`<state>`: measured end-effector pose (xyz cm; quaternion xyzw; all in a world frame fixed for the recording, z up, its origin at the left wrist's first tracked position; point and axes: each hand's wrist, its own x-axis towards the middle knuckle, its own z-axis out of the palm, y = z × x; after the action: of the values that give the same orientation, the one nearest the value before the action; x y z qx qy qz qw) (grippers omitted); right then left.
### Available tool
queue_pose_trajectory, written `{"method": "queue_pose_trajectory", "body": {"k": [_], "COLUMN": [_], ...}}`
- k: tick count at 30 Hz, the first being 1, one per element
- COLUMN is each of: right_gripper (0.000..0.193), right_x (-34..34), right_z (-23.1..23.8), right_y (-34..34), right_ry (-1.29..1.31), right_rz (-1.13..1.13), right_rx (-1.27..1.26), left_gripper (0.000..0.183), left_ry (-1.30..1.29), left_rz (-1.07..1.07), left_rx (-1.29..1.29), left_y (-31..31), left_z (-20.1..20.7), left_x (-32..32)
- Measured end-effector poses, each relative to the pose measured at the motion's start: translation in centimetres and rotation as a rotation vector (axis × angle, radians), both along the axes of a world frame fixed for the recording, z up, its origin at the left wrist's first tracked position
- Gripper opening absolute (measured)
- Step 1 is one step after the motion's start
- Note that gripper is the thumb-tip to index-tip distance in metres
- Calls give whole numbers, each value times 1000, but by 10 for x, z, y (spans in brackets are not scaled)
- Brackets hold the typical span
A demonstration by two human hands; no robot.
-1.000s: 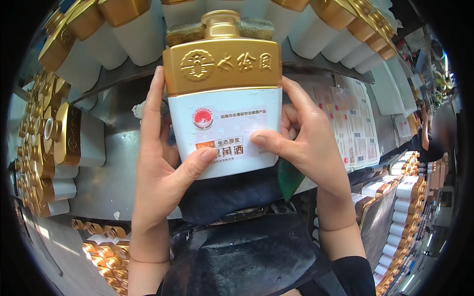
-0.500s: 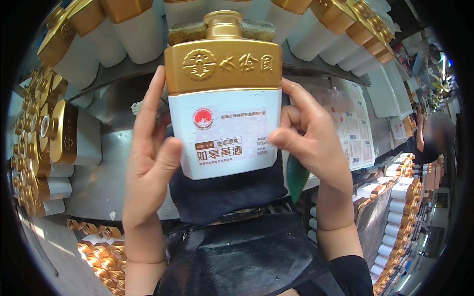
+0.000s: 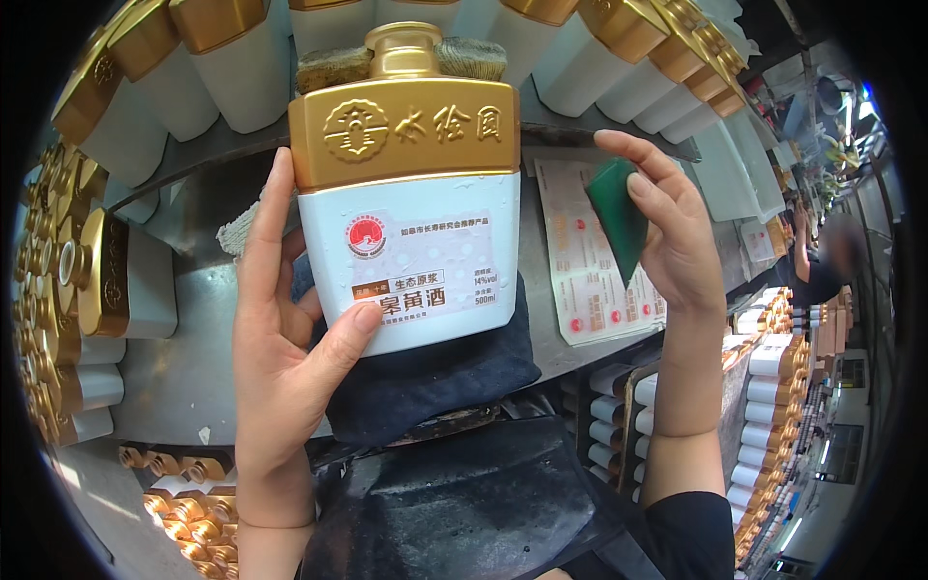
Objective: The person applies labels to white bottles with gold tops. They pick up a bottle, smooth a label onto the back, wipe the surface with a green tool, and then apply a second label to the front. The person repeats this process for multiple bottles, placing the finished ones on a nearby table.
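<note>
A flat white bottle with a gold shoulder and neck stands in front of me, leaning back over a dark cloth pad. On its front is a pale, see-through label with a red round emblem, and water drops dot the surface nearby. My left hand grips the bottle's left side, thumb across the lower left of the label and fingers partly hidden behind. Off to the right, apart from the bottle, my right hand pinches a green, flat scraper.
A printed label sheet lies on the grey metal table. Two brownish blocks sit behind the bottle neck. Similar bottles line the far edge and left side. A white cloth lies left; another person is far right.
My right hand has let go of the bottle's right side and moved up and right, bringing the green scraper up. The bottle has shifted slightly left in view, still in my left hand.
</note>
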<state>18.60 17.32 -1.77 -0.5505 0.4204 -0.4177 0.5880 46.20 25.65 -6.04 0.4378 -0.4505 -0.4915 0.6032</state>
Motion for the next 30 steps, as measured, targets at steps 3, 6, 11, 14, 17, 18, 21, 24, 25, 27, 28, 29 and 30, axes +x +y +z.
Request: {"method": "queue_pose_trajectory", "body": {"k": [3, 6, 11, 14, 17, 18, 21, 24, 25, 27, 28, 29, 30], "right_gripper": [40, 42, 43, 43, 43, 42, 35, 32, 31, 26, 21, 22, 23], "right_x": [-1, -3, -8, -9, -7, 0, 39, 95, 109, 115, 115, 116, 111], "right_z": [0, 2, 1, 2, 4, 6, 22, 30, 31, 27, 24, 14, -1], "right_y": [2, 4, 3, 5, 8, 12, 23, 7, -9, -14, -10, 5, 37], "right_ry": [42, 13, 30, 32, 77, 122, 454, 593, 573, 622, 653, 664, 716], "right_rz": [11, 22, 10, 8, -12, -43, 12, 117, 79, 47, 59, 150, 307], "right_rx": [-56, -65, -67, -81, -141, -199, -520, -1188, -1352, -1530, -1591, -1656, -1670], "left_gripper": [90, 93, 92, 91, 91, 91, 92, 91, 91, 82, 78, 71, 65], "left_ry": [8, 25, 29, 28, 52, 68, 42, 33, 25, 15, 8, 45, 98], "left_rz": [-16, -49, 6, -5, -14, -18, -12, 29, 33, 6, -4, 37, 39], "left_rx": [26, -16, -6, -27, -26, -28, -50, -51, -56, -81, -88, -83, -82], "left_y": [0, 4, 5, 5, 3, 3, 3, 5, 6, 6, 7, 10, 9], "left_z": [1, -3, -2, -5, -5, -4, -6, -12, -12, -13, -15, -17, -17], "left_x": [3, 5, -7, -6, -7, -8, -7, -4, -3, 2, 6, 12, 15]}}
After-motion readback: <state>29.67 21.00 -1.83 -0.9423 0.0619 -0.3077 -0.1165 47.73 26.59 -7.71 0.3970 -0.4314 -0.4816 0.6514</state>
